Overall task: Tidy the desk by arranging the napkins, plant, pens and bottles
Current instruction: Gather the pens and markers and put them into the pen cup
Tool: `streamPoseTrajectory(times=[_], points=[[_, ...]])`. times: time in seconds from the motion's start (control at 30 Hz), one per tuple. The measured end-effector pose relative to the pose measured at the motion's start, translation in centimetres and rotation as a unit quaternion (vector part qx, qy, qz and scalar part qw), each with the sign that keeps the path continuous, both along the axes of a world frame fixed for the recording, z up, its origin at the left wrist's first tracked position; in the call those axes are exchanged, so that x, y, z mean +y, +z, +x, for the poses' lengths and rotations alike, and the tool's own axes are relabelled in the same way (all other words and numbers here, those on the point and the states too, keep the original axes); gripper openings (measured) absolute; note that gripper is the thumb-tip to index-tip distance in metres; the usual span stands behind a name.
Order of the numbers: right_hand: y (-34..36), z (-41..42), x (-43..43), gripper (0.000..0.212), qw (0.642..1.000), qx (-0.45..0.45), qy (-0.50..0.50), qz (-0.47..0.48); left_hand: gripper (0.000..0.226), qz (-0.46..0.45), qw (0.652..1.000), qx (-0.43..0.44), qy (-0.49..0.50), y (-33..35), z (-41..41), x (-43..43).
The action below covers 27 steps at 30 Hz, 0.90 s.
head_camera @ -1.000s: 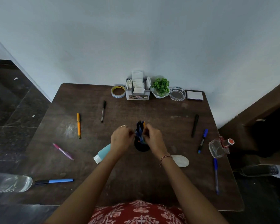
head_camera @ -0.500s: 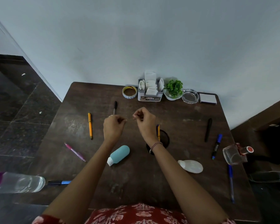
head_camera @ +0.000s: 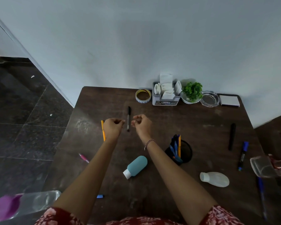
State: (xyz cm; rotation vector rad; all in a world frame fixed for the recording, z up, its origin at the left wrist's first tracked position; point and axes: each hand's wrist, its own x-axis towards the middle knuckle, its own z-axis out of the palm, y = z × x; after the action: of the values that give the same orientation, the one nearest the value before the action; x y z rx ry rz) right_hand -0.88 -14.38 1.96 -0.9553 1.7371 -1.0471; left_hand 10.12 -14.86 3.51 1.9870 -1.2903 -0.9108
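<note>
My left hand and my right hand hover over the dark desk, both with fingers curled and holding nothing. A black pen lies between them. A yellow pen lies partly under my left hand. The black pen holder with blue pens and one yellow pen stands to the right of my right forearm. A teal bottle and a white bottle lie on their sides. The napkin holder and plant stand at the back edge.
Loose on the desk are a pink pen, a blue marker end, a black pen, a blue marker and a blue pen. A clear bottle lies at the front left, a glass bottle at the right edge. A tape roll, an ashtray and a notepad line the back.
Both hands left the pen holder and moved away from me and to the left, ending on either side of the black pen. The pens stay in the holder.
</note>
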Motion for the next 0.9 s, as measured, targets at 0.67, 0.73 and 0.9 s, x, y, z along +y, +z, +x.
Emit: streamPoseTrajectory(times=[0.67,0.73,0.9], points=[[-6.2,1.7,-4.4,0.022,0.98,0.037,0.022,0.193,0.021,0.131,0.991,-0.022,-0.017,-6.1,-0.7,-4.6],[-7.0,1.8,-4.7,0.019,0.979,0.017,0.022,0.2,0.021,0.13,0.991,-0.026,-0.019,-6.2,-0.7,-4.7],[-6.3,1.7,-4.0,0.021,0.981,-0.01,0.019,0.195,0.017,0.135,0.991,-0.007,-0.021,-6.5,-0.2,-4.5]])
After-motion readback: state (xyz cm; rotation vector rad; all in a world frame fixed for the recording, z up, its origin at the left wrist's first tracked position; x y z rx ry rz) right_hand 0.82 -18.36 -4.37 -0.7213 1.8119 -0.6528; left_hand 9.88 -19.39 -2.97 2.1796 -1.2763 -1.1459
